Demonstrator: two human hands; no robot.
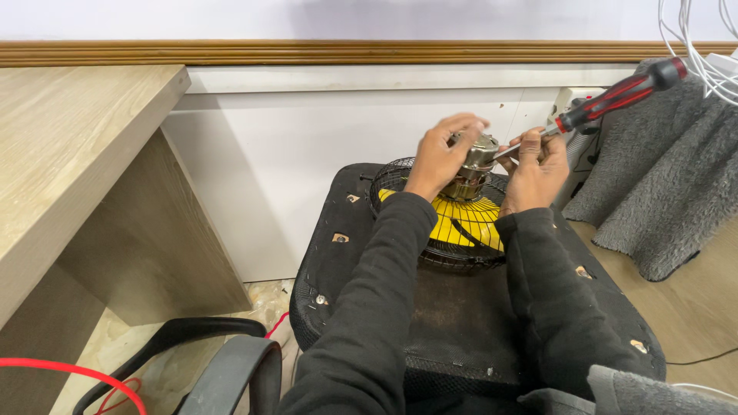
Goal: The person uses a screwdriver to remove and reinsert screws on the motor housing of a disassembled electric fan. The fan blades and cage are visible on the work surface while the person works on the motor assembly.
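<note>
A wooden desk [69, 154], grey blanket [661, 184] and white cables [703, 54].

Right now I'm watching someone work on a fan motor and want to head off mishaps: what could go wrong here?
1. The screwdriver tip could slip off the motor toward the left hand, which grips it close by.
2. The fan grille rests on a soft black cushion, so it may rock under pressure from the right hand.

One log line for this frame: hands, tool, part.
left hand: grips fan motor | right hand: screwdriver tip at motor | fan grille: on black pad
</note>
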